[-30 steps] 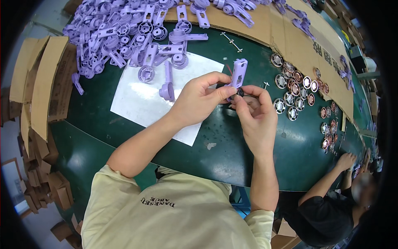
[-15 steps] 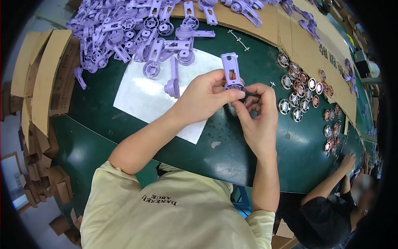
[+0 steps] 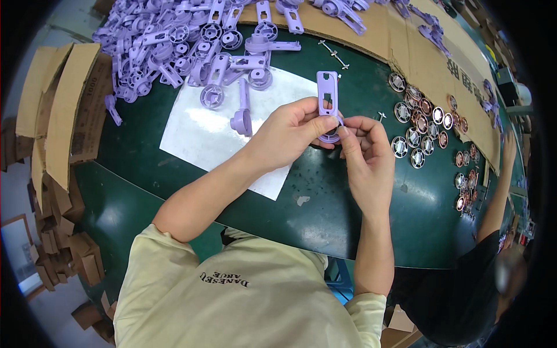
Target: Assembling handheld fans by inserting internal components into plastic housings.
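Note:
Between my hands stands a purple plastic housing (image 3: 328, 84), its slotted handle pointing up and its round ring end low. My left hand (image 3: 294, 131) is closed on it, thumb lying across the neck above the ring. My right hand (image 3: 369, 153) pinches at the ring's right edge with thumb and forefinger; whether a small part is also between these fingertips is hidden. A similar purple housing (image 3: 243, 110) lies to the left on a white sheet (image 3: 191, 130). Silver and copper-coloured round pieces (image 3: 418, 122) lie in a cluster to the right of my right hand.
A large heap of purple housings (image 3: 156, 52) covers the far left of the green table (image 3: 325, 214). Flattened cardboard (image 3: 371, 37) runs along the far side. Small metal pieces (image 3: 333, 54) lie beyond my hands. A co-worker's arm (image 3: 500, 185) reaches in at the right.
The housing has turned so its handle's flat face shows more, and its ring is now visible. My right hand has shifted slightly right. The co-worker's arm has stretched farther away.

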Action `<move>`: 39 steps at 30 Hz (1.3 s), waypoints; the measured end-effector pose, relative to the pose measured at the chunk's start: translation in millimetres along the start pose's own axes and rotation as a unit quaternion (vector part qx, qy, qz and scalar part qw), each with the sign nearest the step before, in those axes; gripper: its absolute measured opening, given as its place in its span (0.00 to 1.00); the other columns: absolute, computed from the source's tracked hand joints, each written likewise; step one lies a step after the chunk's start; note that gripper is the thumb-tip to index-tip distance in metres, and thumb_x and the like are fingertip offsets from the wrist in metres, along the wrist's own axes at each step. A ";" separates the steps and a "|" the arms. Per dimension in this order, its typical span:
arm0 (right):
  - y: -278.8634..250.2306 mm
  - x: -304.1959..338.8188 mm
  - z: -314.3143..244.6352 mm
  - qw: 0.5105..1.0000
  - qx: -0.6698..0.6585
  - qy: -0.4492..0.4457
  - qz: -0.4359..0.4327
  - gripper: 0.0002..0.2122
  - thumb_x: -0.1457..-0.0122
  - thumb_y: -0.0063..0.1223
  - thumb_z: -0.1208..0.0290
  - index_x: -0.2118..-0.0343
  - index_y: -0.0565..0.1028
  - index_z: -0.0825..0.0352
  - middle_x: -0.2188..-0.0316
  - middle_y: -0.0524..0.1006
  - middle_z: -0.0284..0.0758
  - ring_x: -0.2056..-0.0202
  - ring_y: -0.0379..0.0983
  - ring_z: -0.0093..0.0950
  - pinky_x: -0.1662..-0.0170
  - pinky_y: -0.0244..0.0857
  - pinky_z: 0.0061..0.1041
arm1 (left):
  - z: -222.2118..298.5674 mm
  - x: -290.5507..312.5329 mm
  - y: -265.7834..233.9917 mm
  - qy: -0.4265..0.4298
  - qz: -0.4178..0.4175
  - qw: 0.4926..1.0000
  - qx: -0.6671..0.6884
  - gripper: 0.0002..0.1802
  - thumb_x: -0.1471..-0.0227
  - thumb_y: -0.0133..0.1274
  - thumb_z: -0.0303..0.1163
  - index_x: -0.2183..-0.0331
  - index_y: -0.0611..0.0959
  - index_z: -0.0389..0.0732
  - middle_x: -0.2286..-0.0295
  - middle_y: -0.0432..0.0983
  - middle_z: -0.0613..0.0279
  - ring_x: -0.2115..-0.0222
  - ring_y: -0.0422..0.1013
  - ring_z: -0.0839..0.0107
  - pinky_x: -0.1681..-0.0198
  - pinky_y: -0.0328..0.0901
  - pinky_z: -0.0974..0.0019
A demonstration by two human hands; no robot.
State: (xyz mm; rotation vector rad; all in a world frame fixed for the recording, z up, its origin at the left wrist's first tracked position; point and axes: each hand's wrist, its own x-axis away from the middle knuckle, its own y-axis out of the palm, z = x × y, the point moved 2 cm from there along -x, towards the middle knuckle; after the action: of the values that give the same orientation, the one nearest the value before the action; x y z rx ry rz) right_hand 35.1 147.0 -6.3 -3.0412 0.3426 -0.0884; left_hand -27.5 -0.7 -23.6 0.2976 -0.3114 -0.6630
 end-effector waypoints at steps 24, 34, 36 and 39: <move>3.5 -3.1 6.7 0.989 -0.128 0.067 0.021 0.09 0.42 0.53 0.77 0.59 0.68 0.69 0.68 0.72 0.29 0.68 0.67 0.15 0.63 0.64 0.16 | -0.2 11.9 19.5 0.137 0.074 0.968 -0.194 0.16 0.46 0.51 0.20 0.53 0.76 0.34 0.59 0.76 0.55 0.61 0.76 0.73 0.59 0.72 0.69; -7.7 -7.4 3.0 0.990 -0.129 0.028 -0.052 0.12 0.40 0.53 0.78 0.54 0.68 0.70 0.61 0.74 0.33 0.62 0.72 0.19 0.57 0.68 0.20 | 7.2 8.5 15.7 0.069 0.067 0.995 -0.024 0.15 0.44 0.51 0.19 0.54 0.73 0.32 0.57 0.69 0.60 0.57 0.73 0.75 0.56 0.69 0.73; -8.4 -5.6 1.6 0.994 -0.107 -0.011 -0.035 0.12 0.40 0.52 0.79 0.54 0.68 0.70 0.61 0.74 0.33 0.58 0.72 0.21 0.57 0.68 0.21 | 13.9 7.9 16.1 0.033 0.057 0.996 -0.060 0.16 0.45 0.53 0.20 0.54 0.73 0.34 0.60 0.70 0.62 0.59 0.72 0.77 0.58 0.69 0.73; -0.3 -1.7 12.2 0.997 -0.002 -0.065 -0.036 0.12 0.40 0.53 0.77 0.54 0.67 0.71 0.60 0.69 0.39 0.61 0.74 0.28 0.60 0.70 0.25 | 7.1 8.4 15.8 0.087 0.092 0.987 -0.098 0.15 0.48 0.58 0.23 0.58 0.74 0.35 0.63 0.72 0.63 0.63 0.70 0.78 0.63 0.68 0.74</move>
State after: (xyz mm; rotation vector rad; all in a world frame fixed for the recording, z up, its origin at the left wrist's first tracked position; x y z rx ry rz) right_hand 34.4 148.5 -18.5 -3.0427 0.2245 0.1059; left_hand -15.2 4.6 -9.8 0.1345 -0.1036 -0.4770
